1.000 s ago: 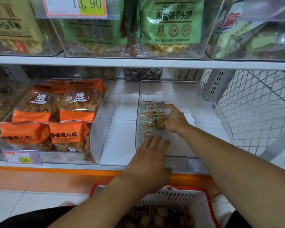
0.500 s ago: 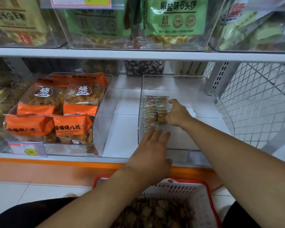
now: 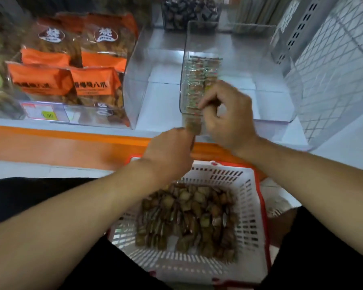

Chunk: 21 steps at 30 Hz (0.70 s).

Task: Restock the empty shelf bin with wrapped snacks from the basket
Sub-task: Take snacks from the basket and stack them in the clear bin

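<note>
The clear shelf bin (image 3: 281, 97) stands on the white shelf. Two rows of small wrapped snacks (image 3: 201, 76) are lined up along its left wall. My right hand (image 3: 228, 116) hovers over the bin's front end, fingers loosely bent with nothing in them, the index fingertip at the near end of the snack rows. My left hand (image 3: 168, 155) is at the bin's front left corner, back towards me, fingers hidden. Below the shelf, the white basket with a red rim (image 3: 245, 206) holds a heap of brown wrapped snacks (image 3: 187, 216).
A clear bin of orange snack bags (image 3: 71, 76) stands to the left, with a gap of bare shelf between the bins. A wire mesh panel (image 3: 333, 80) closes the right side. Another clear bin of dark sweets (image 3: 189, 11) stands behind. An orange strip (image 3: 61, 143) runs along the shelf edge.
The view has tilted down, bringing the basket into sight. My right hand has drawn back from the middle of the bin to its front end. My left hand has slid back off the bin front.
</note>
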### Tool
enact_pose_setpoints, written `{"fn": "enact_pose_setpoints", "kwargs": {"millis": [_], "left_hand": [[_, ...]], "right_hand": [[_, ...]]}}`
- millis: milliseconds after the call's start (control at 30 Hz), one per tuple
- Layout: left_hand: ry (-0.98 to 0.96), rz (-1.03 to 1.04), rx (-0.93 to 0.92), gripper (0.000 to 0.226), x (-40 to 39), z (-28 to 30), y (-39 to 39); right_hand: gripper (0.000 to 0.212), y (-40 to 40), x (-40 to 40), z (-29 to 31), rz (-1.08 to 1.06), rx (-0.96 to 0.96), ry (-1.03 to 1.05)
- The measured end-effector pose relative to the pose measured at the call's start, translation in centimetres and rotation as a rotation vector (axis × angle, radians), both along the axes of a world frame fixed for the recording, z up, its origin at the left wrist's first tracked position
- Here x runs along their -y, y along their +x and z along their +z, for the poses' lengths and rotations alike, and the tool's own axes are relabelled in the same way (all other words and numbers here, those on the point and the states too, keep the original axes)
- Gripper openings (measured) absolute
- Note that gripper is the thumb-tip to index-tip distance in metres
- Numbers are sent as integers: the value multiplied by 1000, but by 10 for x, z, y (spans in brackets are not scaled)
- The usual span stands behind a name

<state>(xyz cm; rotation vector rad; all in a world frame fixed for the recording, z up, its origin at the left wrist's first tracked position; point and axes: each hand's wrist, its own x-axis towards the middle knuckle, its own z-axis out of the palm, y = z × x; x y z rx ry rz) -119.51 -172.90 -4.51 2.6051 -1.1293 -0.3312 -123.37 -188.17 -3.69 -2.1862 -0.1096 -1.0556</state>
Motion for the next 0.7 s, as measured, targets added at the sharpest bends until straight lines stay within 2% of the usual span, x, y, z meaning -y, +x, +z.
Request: {"fn": "enact_pose_setpoints", "kwargs": {"millis": [67,133,233,300,367,400,433,500,600,700], "left_hand": [[315,-9,-160,23,-19,-32,-1],[517,-45,-309,33,-37,-71,-5],[518,-79,-576,42,-59,-125,-14],[527,-53,-654,49,-73,-156,-20],[511,17,-704,70,-85,-190,-24],[500,45,-725,80,-88,-205,-25],[494,46,-725,88,-91,-218,-26],[469,32,-650,103,-93,-247,-26],[462,10,-552,104,-94,-263,-35],[426,266,-556,90,-97,-286,-39]], "right_hand": [[20,-21,-21,-37,110,-181,-69],[18,-39,-35,-82,225,-558,-156],[24,-57,-47,-161,280,-1186,-225],[33,-68,-51,-206,260,-1399,-124],[57,-78,-55,-243,222,-1501,-25],[71,-84,-57,-258,173,-1544,-48],[79,-87,-59,-272,116,-1550,-134],[82,-86,-64,-295,102,-1443,-375],[88,-87,-74,-320,269,-1285,-677],[76,-92,-78,-340,420,-1171,-882]]}}
